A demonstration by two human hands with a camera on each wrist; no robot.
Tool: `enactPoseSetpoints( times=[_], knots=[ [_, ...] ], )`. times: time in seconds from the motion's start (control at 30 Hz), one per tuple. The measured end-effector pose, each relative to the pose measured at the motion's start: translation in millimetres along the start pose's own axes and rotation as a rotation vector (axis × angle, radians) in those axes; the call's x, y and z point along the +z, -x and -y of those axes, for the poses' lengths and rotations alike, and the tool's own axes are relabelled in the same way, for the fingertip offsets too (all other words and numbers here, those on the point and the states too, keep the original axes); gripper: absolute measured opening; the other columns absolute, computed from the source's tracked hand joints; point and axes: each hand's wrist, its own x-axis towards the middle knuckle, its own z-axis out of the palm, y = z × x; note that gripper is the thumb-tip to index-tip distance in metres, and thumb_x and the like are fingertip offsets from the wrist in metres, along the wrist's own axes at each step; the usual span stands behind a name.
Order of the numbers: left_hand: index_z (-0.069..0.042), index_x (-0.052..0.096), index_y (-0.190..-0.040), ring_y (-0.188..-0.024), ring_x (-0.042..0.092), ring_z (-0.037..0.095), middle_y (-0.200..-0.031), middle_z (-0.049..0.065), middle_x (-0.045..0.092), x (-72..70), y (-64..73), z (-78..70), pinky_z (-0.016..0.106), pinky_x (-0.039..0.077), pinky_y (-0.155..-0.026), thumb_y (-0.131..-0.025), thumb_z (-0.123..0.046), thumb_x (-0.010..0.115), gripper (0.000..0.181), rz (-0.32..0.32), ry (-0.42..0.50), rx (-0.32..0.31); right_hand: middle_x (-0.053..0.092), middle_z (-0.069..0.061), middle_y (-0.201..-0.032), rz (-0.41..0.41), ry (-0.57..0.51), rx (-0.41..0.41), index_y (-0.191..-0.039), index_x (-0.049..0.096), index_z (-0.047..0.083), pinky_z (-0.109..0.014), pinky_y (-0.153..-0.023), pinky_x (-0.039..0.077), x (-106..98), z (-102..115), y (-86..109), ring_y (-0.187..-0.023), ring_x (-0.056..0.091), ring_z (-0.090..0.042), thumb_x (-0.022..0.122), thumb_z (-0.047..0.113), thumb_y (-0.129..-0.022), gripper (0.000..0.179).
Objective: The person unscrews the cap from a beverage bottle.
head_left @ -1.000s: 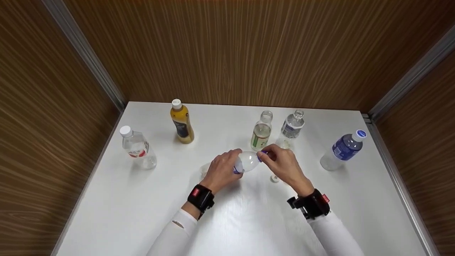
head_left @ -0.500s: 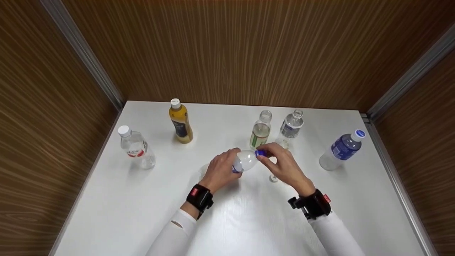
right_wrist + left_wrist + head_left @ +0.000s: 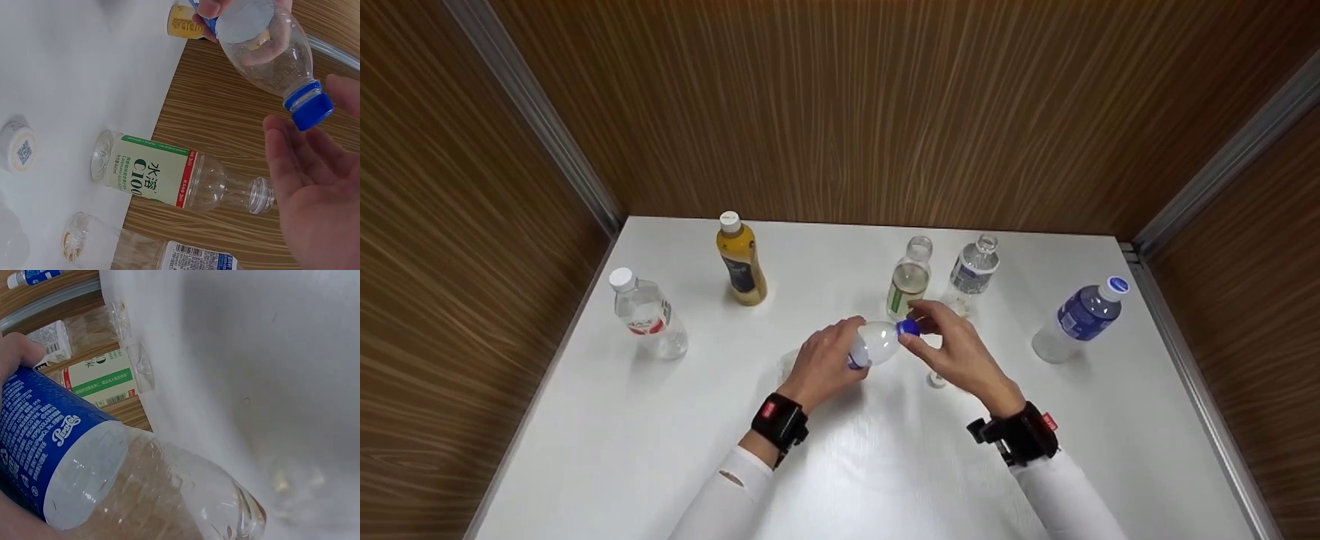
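My left hand point(image 3: 826, 360) holds a clear plastic bottle point(image 3: 876, 343) tilted, its capped end pointing to the right. In the left wrist view its blue label point(image 3: 50, 433) reads Pepsi-Cola, and the fingers wrap it there. A blue cap point(image 3: 313, 111) sits on the bottle's neck, with a blue ring beneath it. My right hand point(image 3: 956, 349) is at the cap, its thumb and fingers spread apart around it and not pinching. Just behind the hands stands an uncapped bottle with a green and cream label point(image 3: 154, 169).
Another uncapped bottle point(image 3: 975, 268) stands at the back right. A white cap point(image 3: 936, 380) lies below my right hand. Capped bottles stand farther out: an amber one point(image 3: 742, 262), a clear one point(image 3: 652, 315) at left, a blue-labelled one point(image 3: 1080, 319) at right. Wood-grain panels point(image 3: 840, 112) border the white table point(image 3: 870, 465).
My right fingers and thumb have come apart from their pinch on the blue cap, which now shows more. My left hand keeps its hold on the bottle in nearly the same place.
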Motion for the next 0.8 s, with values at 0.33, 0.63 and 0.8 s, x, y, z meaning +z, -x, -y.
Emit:
enactPoseSetpoints(
  times=[0.33, 0.63, 0.8],
  knots=[
    [-0.008, 0.056, -0.136, -0.105, 0.069, 0.027, -0.119, 0.012, 0.07, 2.7, 1.8, -0.2, 0.045, 0.056, -0.09, -0.077, -0.023, 0.091, 0.07, 0.005, -0.045, 0.02, 0.075, -0.001, -0.098, 0.006, 0.103, 0.022, -0.117, 0.073, 0.002, -0.032, -0.071, 0.059, -1.8, 0.2, 1.7, -0.081, 0.071, -0.012, 0.071, 0.022, -0.1, 0.027],
    [-0.008, 0.056, -0.134, -0.103, 0.069, 0.027, -0.118, 0.011, 0.07, 2.6, 1.5, 3.3, 0.044, 0.056, -0.089, -0.077, -0.021, 0.09, 0.068, -0.027, -0.02, 0.022, 0.069, -0.004, -0.116, 0.042, -0.02, -0.094, -0.125, 0.069, 0.005, -0.034, -0.091, 0.058, -4.5, -5.9, 3.1, -0.106, 0.069, -0.021, 0.072, 0.011, -0.097, 0.029],
    [-0.008, 0.055, -0.136, -0.107, 0.068, 0.027, -0.122, 0.011, 0.069, 1.1, 3.0, 7.0, 0.043, 0.055, -0.092, -0.077, -0.021, 0.09, 0.07, -0.024, 0.006, -0.008, 0.067, -0.003, -0.121, 0.055, -0.041, -0.115, -0.128, 0.068, 0.008, -0.034, -0.096, 0.056, -5.3, -6.9, 4.1, -0.113, 0.067, -0.022, 0.071, 0.005, -0.096, 0.031]
  ],
)
